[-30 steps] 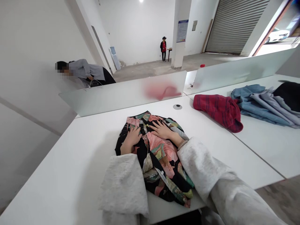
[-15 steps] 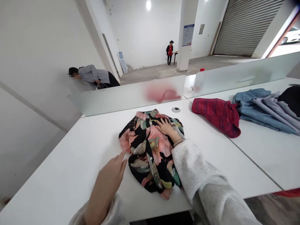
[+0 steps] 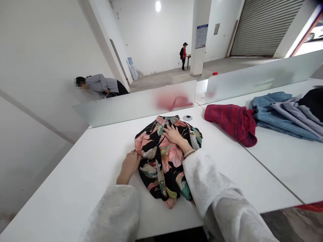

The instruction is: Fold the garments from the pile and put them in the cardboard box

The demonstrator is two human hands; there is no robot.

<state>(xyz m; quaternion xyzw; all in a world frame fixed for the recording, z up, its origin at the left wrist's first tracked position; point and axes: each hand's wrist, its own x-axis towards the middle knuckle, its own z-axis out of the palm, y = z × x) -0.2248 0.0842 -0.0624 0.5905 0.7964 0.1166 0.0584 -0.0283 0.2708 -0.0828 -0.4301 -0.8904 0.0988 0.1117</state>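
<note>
A crumpled floral shirt (image 3: 174, 153), black with pink, green and beige print, lies bunched on the white table (image 3: 101, 161). Its buttoned placket runs down the front and several folds overlap at the lower part. My right hand (image 3: 174, 135) rests open on the upper part of the shirt, fingers spread over the cloth. At the shirt's left edge is my left hand (image 3: 130, 164), palm down, its fingertips touching the fabric. The fingers look loosely bent but not wrapped round the cloth; the thumb is hard to make out.
A red plaid garment (image 3: 232, 122) lies to the right, beside blue denim clothing (image 3: 270, 104) and a black garment (image 3: 313, 102). Frosted dividers (image 3: 121, 107) line the table's far edge. Beyond them, one person (image 3: 103, 84) bends over and another (image 3: 183, 55) stands by a pillar.
My left hand has moved forward to the shirt's left edge and touches it. The shirt's upper left has shifted rightward and inward. My right hand stays on the cloth, slightly more to the left.
</note>
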